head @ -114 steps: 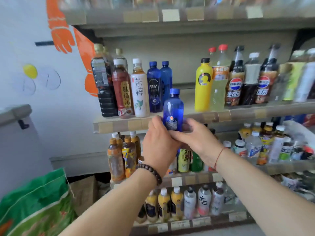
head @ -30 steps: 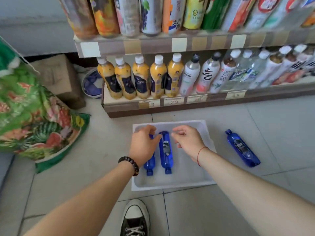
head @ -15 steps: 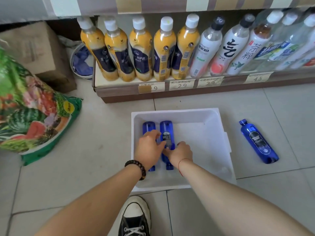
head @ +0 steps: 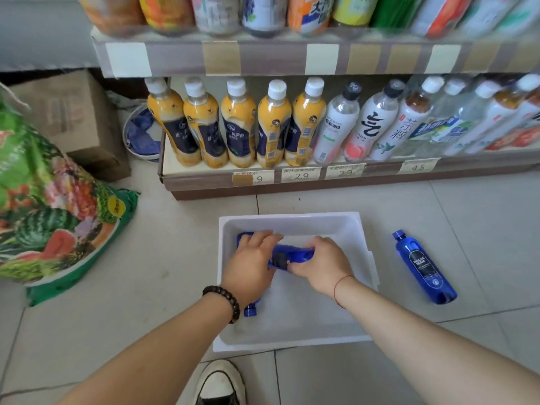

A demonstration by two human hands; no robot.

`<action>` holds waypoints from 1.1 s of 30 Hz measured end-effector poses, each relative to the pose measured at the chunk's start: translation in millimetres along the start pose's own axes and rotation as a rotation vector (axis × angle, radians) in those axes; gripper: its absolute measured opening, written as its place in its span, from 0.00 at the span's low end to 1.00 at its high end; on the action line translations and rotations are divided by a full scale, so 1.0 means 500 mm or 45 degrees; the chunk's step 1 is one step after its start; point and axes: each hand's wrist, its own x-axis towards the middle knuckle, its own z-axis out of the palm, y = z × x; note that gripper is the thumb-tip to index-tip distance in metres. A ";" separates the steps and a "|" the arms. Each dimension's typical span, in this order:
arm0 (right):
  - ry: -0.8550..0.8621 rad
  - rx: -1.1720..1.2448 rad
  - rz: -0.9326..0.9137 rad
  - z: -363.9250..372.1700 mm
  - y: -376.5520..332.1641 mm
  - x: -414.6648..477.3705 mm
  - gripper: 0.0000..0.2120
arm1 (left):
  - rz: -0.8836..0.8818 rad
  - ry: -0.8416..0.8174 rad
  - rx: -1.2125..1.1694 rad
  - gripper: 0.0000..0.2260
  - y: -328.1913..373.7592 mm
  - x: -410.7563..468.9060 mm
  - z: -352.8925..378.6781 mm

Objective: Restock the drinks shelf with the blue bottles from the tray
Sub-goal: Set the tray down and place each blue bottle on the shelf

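Bottle [head: 295, 254] between left hand [head: 251, 264] and right hand [head: 324, 264], inside white tray [head: 292, 219]

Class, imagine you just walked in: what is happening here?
A person reaches into a white foam tray on the floor before the drinks shelf. The left hand and right hand hold one blue plastic bottle crosswise. A second blue bottle lies under the left hand; a third blue bottle lies on the tiles right of the tray.
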 end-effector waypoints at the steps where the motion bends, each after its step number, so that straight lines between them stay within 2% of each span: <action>1: -0.003 -0.014 -0.052 -0.035 -0.013 -0.015 0.29 | 0.045 -0.005 0.042 0.32 0.012 0.002 -0.009; 4: -0.045 -0.075 -0.243 -0.139 -0.065 -0.066 0.43 | 0.161 -0.065 0.107 0.36 0.051 0.001 -0.043; 6: -0.025 -0.085 -0.364 -0.210 -0.099 -0.101 0.47 | 0.128 -0.129 -0.078 0.33 0.090 -0.010 -0.084; 8: 0.013 0.031 -0.493 -0.274 -0.132 -0.134 0.49 | 0.075 -0.137 -0.324 0.29 0.137 -0.022 -0.140; 13: 0.081 0.562 -0.740 -0.383 -0.188 -0.189 0.43 | 0.136 0.101 -0.527 0.26 0.256 -0.029 -0.317; 16: 0.051 0.698 -0.778 -0.423 -0.211 -0.212 0.35 | 0.193 0.192 -0.598 0.26 0.313 -0.023 -0.421; 19: 0.048 0.783 -0.796 -0.467 -0.240 -0.233 0.32 | 0.279 0.271 -0.535 0.29 0.374 -0.015 -0.516; 22: 0.128 0.802 -0.846 -0.529 -0.285 -0.254 0.24 | 0.367 0.372 -0.440 0.29 0.432 -0.010 -0.596; 25: 0.181 0.839 -0.885 -0.598 -0.329 -0.274 0.23 | 0.401 0.449 -0.410 0.27 0.484 -0.008 -0.669; 29: 0.302 0.792 -0.991 -0.695 -0.400 -0.322 0.28 | 0.434 0.519 -0.503 0.26 0.561 -0.008 -0.759; 31: 0.353 0.793 -1.044 -0.742 -0.432 -0.345 0.22 | 0.437 0.579 -0.574 0.28 0.601 -0.012 -0.799; 33: 0.409 0.800 -1.097 -0.786 -0.463 -0.368 0.20 | 0.446 0.661 -0.606 0.28 0.637 -0.014 -0.837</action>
